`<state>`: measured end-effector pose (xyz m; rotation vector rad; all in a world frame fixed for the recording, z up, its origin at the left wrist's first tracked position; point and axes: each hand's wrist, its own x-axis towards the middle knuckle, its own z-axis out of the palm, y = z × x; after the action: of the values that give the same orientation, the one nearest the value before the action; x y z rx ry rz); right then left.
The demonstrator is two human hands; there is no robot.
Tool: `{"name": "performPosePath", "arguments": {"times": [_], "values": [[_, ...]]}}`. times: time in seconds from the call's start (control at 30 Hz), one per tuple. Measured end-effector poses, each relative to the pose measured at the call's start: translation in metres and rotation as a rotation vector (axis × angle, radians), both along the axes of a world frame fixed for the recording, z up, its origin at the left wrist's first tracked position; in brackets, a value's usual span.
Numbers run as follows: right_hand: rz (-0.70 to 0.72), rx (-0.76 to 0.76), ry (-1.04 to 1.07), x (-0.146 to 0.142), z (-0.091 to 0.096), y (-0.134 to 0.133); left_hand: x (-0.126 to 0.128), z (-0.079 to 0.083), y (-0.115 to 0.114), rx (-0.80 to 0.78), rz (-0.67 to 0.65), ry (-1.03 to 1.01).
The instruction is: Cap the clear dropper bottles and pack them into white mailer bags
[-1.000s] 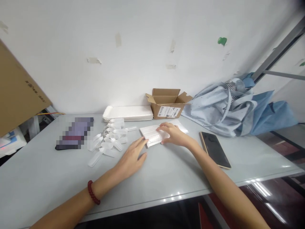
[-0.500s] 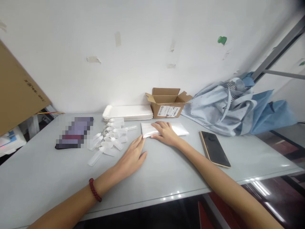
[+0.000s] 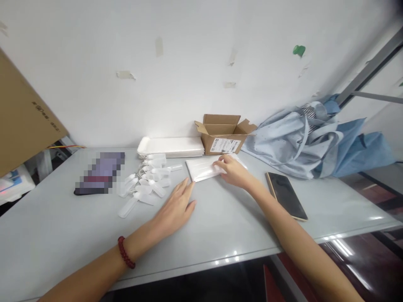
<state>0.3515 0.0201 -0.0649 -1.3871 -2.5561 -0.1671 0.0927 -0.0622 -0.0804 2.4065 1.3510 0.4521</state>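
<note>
My right hand [image 3: 233, 170] rests on the right end of a flat stack of white plastic packets [image 3: 203, 169] lying mid-table, its fingers curled over the stack's edge. My left hand [image 3: 176, 208] lies flat and open on the grey table [image 3: 220, 226], fingertips just short of the stack's near left corner; a red bead bracelet is on that wrist. To the left of the stack sits a heap of several small clear plastic pieces [image 3: 145, 183].
An open cardboard box [image 3: 223, 134] and a stack of white trays [image 3: 170, 147] stand by the wall. A dark phone [image 3: 286, 195] lies to the right, beside blue clothing [image 3: 315, 136]. A blurred dark object [image 3: 100, 173] lies left. A large carton [image 3: 22, 117] leans at far left.
My right hand slid from the stack's left part to its right end, uncovering most of the packets. My left hand stayed flat in place.
</note>
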Motion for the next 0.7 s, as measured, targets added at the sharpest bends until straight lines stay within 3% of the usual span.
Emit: {"name": "performPosePath", "arguments": {"times": [0.33,0.53,0.7], "values": [[-0.122,0.015,-0.016,-0.019,-0.009,0.003,-0.001,-0.003,0.003,0.017,0.002,-0.033],[-0.043,0.061,0.094,-0.044,0.021,0.008,0.001,-0.003,0.002,0.023,0.001,-0.011],[-0.037,0.09,-0.133,-0.086,0.044,0.041,0.0,0.0,0.002,0.019,0.028,-0.003]]}}
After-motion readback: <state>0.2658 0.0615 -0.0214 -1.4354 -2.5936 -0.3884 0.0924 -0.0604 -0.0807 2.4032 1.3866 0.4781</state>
